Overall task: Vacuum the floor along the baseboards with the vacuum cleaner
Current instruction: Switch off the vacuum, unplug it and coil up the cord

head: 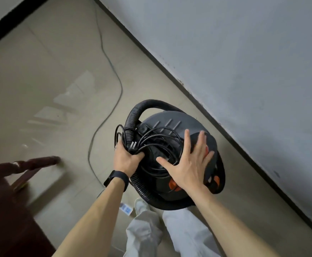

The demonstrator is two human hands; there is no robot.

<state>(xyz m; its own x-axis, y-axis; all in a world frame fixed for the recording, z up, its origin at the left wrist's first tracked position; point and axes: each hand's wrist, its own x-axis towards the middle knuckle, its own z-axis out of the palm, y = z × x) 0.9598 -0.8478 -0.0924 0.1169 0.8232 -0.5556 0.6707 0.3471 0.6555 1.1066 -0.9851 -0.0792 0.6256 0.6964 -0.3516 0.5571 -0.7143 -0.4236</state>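
Note:
A black canister vacuum cleaner [170, 125] with orange clips is in front of me above the beige floor, close to the dark baseboard [170, 71]. Its ribbed black hose [133, 115] loops over the top and round the near side. My left hand [125, 156] grips the coiled black power cord [151, 138] with its plug, together with the hose, at the vacuum's left side. My right hand [190, 164] lies flat with spread fingers on the vacuum's top.
A thin cable [112, 65] snakes across the tiled floor to the left of the vacuum. A dark wooden piece of furniture [6, 191] stands at the lower left. The grey wall [244, 62] runs diagonally on the right. My legs and a shoe [142, 204] are below.

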